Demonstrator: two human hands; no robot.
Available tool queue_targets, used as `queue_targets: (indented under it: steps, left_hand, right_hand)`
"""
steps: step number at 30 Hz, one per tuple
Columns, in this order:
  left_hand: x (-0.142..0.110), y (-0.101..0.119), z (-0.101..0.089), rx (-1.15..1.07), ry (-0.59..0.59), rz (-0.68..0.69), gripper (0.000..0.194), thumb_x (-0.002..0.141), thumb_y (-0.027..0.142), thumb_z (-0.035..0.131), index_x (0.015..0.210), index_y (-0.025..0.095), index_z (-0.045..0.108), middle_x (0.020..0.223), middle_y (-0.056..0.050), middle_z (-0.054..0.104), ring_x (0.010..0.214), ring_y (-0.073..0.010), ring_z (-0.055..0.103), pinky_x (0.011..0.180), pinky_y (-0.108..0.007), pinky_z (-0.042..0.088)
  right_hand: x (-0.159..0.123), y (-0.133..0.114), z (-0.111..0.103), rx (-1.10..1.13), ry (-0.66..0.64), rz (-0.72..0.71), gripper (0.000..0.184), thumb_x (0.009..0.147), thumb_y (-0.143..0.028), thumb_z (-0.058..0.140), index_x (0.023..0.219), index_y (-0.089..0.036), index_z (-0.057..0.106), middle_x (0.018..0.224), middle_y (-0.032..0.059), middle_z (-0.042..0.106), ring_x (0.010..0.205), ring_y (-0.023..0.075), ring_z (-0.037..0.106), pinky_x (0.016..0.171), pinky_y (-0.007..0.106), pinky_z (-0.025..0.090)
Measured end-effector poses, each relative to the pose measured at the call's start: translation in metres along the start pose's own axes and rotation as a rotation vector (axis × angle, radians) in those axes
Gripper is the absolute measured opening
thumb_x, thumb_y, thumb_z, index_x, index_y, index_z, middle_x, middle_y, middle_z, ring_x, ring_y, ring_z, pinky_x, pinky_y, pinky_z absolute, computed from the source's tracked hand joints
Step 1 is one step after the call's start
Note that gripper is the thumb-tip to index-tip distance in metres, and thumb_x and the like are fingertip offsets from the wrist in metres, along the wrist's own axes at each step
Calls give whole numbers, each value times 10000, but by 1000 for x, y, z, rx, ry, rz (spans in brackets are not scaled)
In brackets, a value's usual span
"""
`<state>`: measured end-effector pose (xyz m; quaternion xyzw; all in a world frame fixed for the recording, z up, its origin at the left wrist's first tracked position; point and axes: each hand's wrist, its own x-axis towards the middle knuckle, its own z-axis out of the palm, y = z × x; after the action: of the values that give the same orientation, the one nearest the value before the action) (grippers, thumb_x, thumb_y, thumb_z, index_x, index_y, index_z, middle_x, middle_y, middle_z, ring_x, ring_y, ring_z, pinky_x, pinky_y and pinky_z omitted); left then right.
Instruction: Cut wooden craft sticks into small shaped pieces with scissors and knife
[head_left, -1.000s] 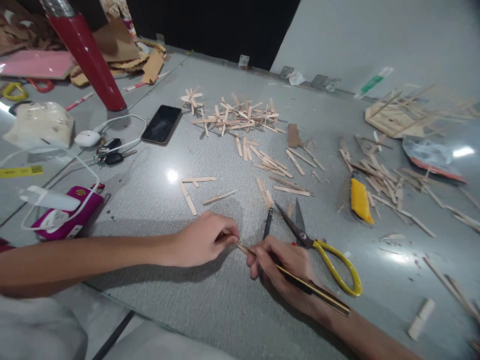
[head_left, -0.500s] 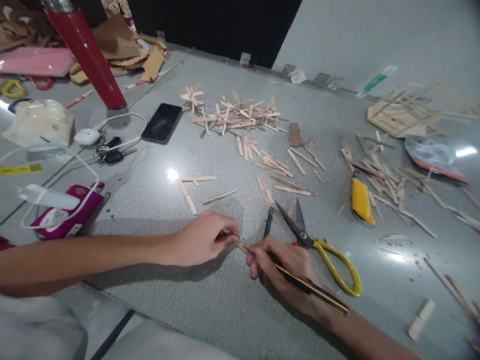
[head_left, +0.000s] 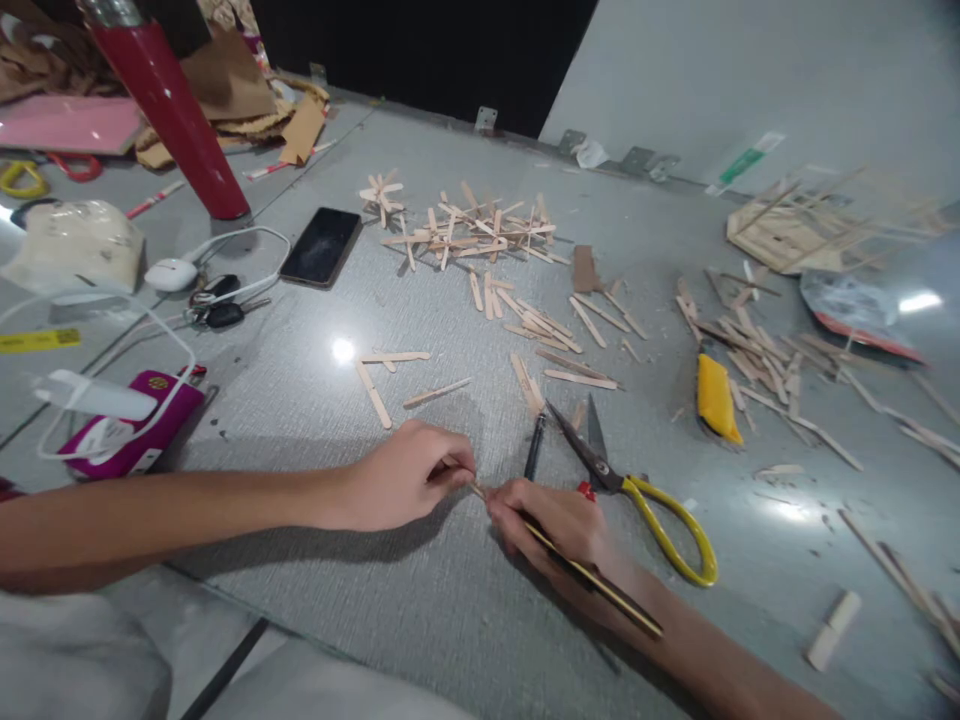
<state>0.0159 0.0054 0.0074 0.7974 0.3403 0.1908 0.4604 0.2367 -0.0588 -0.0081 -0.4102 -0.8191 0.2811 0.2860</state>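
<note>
My left hand [head_left: 405,475] rests on the grey table [head_left: 420,600] with its fingers pinched on a small wooden stick, mostly hidden under the fingertips. My right hand [head_left: 551,520] is closed round a gold-and-black pencil [head_left: 600,590], its tip touching the stick right by my left fingertips. Yellow-handled scissors [head_left: 637,490] lie open just right of my right hand. A dark pen [head_left: 534,447] lies just beyond both hands.
Loose ice-cream sticks [head_left: 480,232] are scattered and piled across the middle and right of the table. A yellow cutter [head_left: 714,398] lies right. At the left are a black phone [head_left: 322,247], keys [head_left: 214,305], a magenta box [head_left: 135,425], a red bottle [head_left: 169,110] and a white cable.
My right hand with the pencil has slid a little left, closer to my left fingertips. My left hand stays where it was.
</note>
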Motion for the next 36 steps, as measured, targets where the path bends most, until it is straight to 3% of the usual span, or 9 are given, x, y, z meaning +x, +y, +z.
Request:
queue_targets:
  steps: [7, 30, 36]
  left_hand:
    - [0, 1, -1, 3, -9, -22, 165, 931, 104, 624, 782, 140, 686, 639, 17, 617, 556, -100, 503, 594, -221, 372]
    - [-1, 0, 0, 1, -10, -43, 151, 936, 122, 630, 802, 135, 700, 666, -5, 650, 582, -115, 548, 588, -220, 379]
    - [0, 1, -1, -13, -11, -47, 157, 938, 128, 632, 796, 138, 698, 644, 7, 632, 561, -105, 520, 578, -217, 370]
  right_hand:
    - [-6, -2, -2, 100, 7, 97, 243, 1095, -262, 435, 913, -222, 590, 644, -32, 699, 542, 104, 673, 579, 211, 516]
    - [-5, -2, -5, 158, -41, 157, 291, 1091, -277, 447, 855, -215, 606, 641, -37, 686, 532, 91, 629, 577, 206, 484]
    - [-3, -2, -4, 140, -22, 105, 289, 1096, -268, 426, 862, -219, 588, 629, -39, 677, 536, 98, 644, 570, 210, 485]
